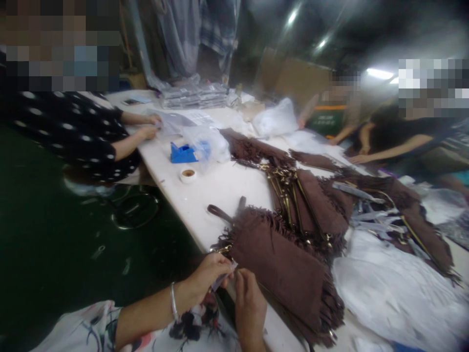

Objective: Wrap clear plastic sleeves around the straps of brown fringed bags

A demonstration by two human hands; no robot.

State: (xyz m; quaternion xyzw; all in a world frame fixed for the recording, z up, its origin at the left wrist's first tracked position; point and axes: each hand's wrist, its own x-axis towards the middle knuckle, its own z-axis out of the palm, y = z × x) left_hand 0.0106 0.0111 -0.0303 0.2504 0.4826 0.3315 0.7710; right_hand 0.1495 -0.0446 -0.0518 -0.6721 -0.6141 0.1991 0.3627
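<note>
My left hand (210, 276), with a silver bangle at the wrist, pinches a small strip of clear plastic (221, 279) by the table's near edge. Close beside it is my right hand (251, 303), its fingers curled together; what they grip, if anything, is hidden. Just beyond both hands lies a brown fringed clutch bag (280, 264), flat on the table. A gold clasp (224, 250) shows at its corner near my left fingers, and a dark wrist strap (220, 213) loops out beyond.
More brown fringed bags (322, 195) with gold zips are piled behind. White plastic bags (395, 288) heap at right. A blue tape dispenser (183, 152) and a small white cup (188, 176) stand farther left on the white table (176, 195). Other people work around it.
</note>
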